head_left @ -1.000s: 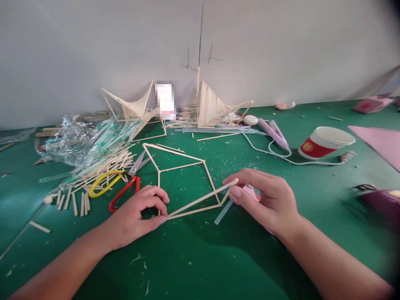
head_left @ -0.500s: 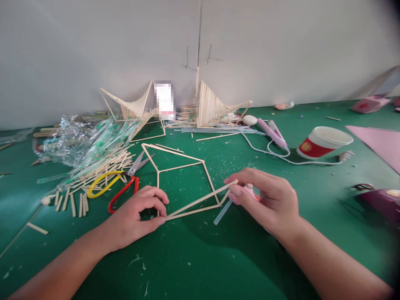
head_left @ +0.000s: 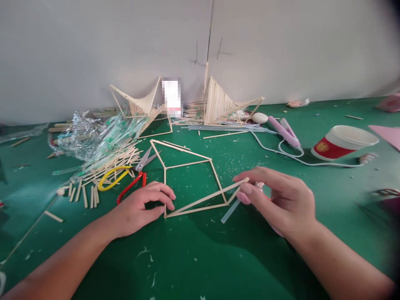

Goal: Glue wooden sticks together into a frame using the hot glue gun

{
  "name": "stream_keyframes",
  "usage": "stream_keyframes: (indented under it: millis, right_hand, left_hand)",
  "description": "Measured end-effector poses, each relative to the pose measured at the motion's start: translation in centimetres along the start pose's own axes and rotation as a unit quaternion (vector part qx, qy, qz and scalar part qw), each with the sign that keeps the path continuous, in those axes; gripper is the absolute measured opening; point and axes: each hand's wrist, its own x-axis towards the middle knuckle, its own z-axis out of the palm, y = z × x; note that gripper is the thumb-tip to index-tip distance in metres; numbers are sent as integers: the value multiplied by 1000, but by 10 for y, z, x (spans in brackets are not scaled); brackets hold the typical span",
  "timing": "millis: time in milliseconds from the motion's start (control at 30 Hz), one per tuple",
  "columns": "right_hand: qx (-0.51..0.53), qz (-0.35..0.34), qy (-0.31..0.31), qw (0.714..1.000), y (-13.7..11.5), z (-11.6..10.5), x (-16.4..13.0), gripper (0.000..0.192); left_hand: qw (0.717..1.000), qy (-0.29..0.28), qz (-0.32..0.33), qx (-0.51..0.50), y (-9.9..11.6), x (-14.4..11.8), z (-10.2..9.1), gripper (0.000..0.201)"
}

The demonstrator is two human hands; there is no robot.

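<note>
Your left hand (head_left: 142, 207) pinches the near corner of the pale bamboo-stick frame (head_left: 190, 183) lying on the green desk (head_left: 200, 258), red-and-yellow-handled scissors (head_left: 126, 183) at its ten o'clock. Your right hand (head_left: 281, 200) pinches a loose bamboo stick (head_left: 208, 197) at its far end, laying it across as a brace; fixing both ends likely comes next.

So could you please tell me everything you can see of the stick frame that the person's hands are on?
The stick frame is an open outline of thin, pale wooden-looking sticks joined at their ends into linked four-sided shapes. It lies on the green table. The left hand presses its near corner. The right hand pinches the tip of a slanting stick that runs from that corner and crosses the frame's right edge. A translucent rod lies beside its right corner.
</note>
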Motion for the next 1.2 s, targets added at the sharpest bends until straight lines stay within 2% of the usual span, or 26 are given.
stream_keyframes:
  millis: [167,367,533,667,1200]
  right_hand:
    - [-2,-9,3,1000,2,0,0,14]
    - [-4,-4,12,1000,1,0,-1,12]
    - [1,-3,12,1000,2,1,-2,13]
    - [10,2,13,1000,3,2,-2,14]
    - [-6,4,2,1000,2,1,-1,15]
  left_hand:
    - [999,-19,24,31,-4,-1,-6,24]
    - [998,-42,17,36,-5,-4,-10,15]
    - [998,-23,22,50,-7,-3,-7,5]
    - [997,-5,45,63,-9,-1,-4,5]
    - [996,-12,42,73,-7,-2,-4,8]
